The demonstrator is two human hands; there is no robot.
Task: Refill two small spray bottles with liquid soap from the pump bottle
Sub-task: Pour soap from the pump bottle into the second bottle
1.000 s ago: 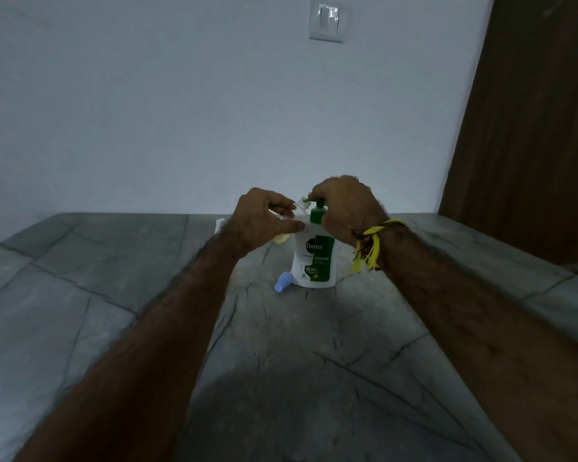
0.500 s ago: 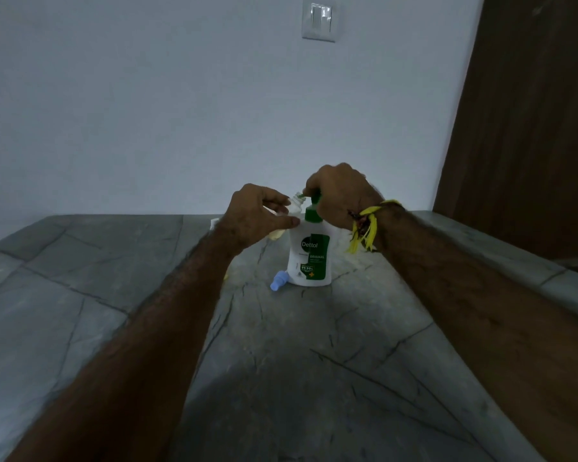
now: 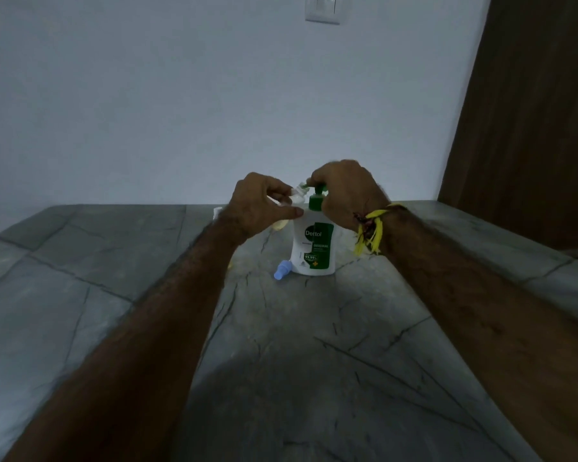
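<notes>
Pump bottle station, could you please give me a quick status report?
Left hand grips small spray bottle at the nozzle. Right hand on pump bottle head. Blue cap lies beside base; nothing obstructing.

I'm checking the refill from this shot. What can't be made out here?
Head view:
- Small bottle: body and fill level hidden by left hand.
- Pump bottle: pump top covered by right hand.
- Soap flow: too small, too dim.
</notes>
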